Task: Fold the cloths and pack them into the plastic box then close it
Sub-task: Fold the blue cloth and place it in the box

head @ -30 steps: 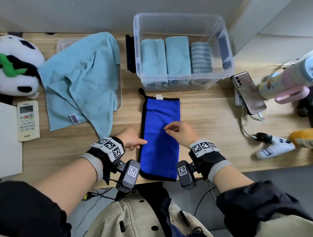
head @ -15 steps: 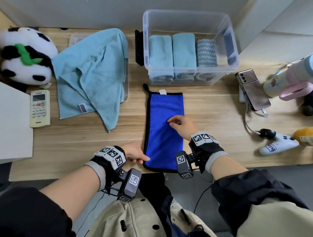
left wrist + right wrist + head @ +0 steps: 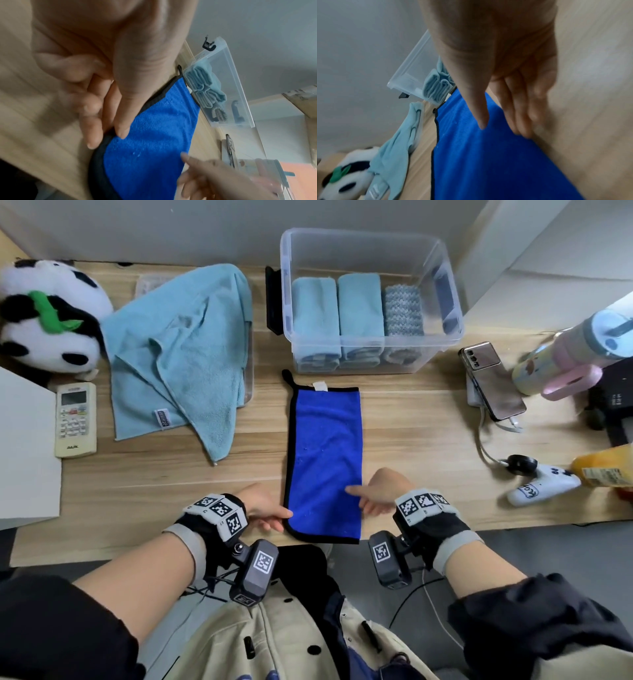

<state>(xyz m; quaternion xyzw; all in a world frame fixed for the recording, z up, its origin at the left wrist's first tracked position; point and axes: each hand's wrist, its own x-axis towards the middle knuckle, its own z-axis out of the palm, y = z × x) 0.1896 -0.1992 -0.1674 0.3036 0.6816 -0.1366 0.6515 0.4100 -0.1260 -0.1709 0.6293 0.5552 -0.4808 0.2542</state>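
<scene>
A blue cloth (image 3: 325, 457) with black trim lies folded into a long strip on the wooden table, in front of the clear plastic box (image 3: 442, 340). The box is open and holds two folded light-blue cloths (image 3: 315, 306) and a grey knitted one (image 3: 402, 309). My left hand (image 3: 284, 520) pinches the strip's near-left corner; in the left wrist view its thumb lies on the blue cloth (image 3: 154, 135) and its index finger at the trim. My right hand (image 3: 356, 500) touches the strip's right edge near the front with straight fingers. A loose light-blue cloth (image 3: 178, 350) lies spread at the back left.
The loose cloth partly covers a clear lid (image 3: 150, 280). A panda plush (image 3: 48, 313), a remote (image 3: 75, 419) and a white block (image 3: 24, 446) are at the left. A phone (image 3: 493, 385), a bottle (image 3: 575, 347) and a white controller (image 3: 541, 484) are at the right.
Both hands slid back along the blue strip toward me. The left went from mid-edge to the near-left corner, the right from the middle to the right edge.
</scene>
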